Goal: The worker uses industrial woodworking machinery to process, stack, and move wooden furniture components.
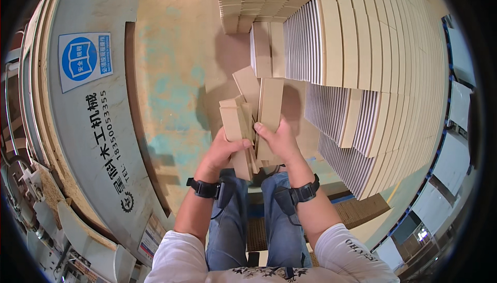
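Note:
My left hand point(228, 147) is wrapped round a small bundle of short tan boards point(234, 125), its thumb across their front face. They are fanned unevenly, with edges sticking out on the right side. My right hand point(280, 139) grips another short board or small stack point(272, 99), thumb over the near face and fingers hidden behind. Between the two, one tilted board point(246, 83) leans up and left; its lower end is hidden behind the others, so I cannot tell which hand holds it. Both wrists wear black straps with small boxes.
Tall stacks of similar boards point(347, 45) fill the right side, some showing striped edges. Two upright pale boards point(271, 50) stand beside them. A grey machine panel point(121, 3) with a blue sign point(85, 60) runs along the left. The dusty floor point(173, 76) has green patches.

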The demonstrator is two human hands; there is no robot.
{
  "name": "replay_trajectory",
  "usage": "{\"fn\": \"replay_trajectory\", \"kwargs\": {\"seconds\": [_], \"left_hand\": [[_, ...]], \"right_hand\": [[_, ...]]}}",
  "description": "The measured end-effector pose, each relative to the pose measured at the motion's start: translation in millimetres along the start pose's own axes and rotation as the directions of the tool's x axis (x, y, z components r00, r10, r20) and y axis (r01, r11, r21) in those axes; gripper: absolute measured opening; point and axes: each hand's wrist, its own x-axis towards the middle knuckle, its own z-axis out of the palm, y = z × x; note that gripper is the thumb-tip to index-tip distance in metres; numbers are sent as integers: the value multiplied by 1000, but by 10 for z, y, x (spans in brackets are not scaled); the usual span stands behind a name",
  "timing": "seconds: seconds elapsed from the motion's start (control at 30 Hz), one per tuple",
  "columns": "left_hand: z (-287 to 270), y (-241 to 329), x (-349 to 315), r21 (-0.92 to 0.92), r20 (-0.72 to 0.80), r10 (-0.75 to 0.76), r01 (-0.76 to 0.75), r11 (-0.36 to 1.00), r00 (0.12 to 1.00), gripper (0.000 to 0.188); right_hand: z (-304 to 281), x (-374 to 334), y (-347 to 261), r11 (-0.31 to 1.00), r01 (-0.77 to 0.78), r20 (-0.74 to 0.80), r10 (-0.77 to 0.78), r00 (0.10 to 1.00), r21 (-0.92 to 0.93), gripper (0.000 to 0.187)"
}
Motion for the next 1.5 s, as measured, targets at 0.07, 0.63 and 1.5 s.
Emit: {"fn": "replay_trajectory", "kwargs": {"seconds": [0.07,0.63,1.5], "left_hand": [[-45,-88,48,-57,37,-14,16,998,999,60],[-180,40,115,23,12,28,-28,999,1000,60],[320,240,1622,472,77,31,-64,879,997,44]], "right_hand": [[-65,1,-17,1000,-3,26,3,1000,5,38],[-253,-23,164,978,-38,346,110,932,-207,49],[-155,531,708,387,-47,-129,416,900,921,48]]}}
